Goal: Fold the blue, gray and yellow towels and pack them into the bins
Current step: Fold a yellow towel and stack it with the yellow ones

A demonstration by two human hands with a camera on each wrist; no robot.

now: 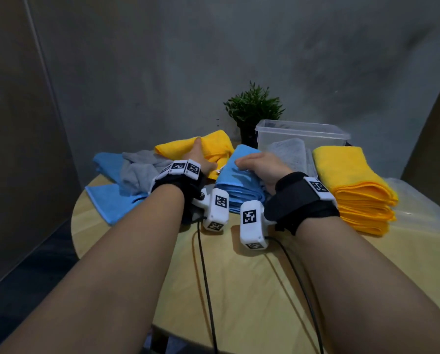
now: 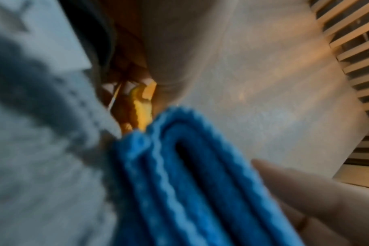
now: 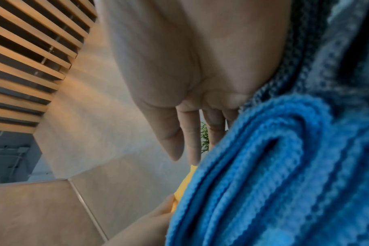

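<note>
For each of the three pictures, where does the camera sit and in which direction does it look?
Head: on the head, looking forward and down at the table; both forearms, left hand, right hand.
Left wrist: low beside the blue towel stack, looking up; a fingertip shows.
Right wrist: under the right hand, looking up along its fingers.
Shared: all three show the blue towel stack.

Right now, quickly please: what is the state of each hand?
Left hand: lies on the loose yellow towel; whether it grips cannot be told.
Right hand: open, fingers straight, resting on the folded blue towel.
</note>
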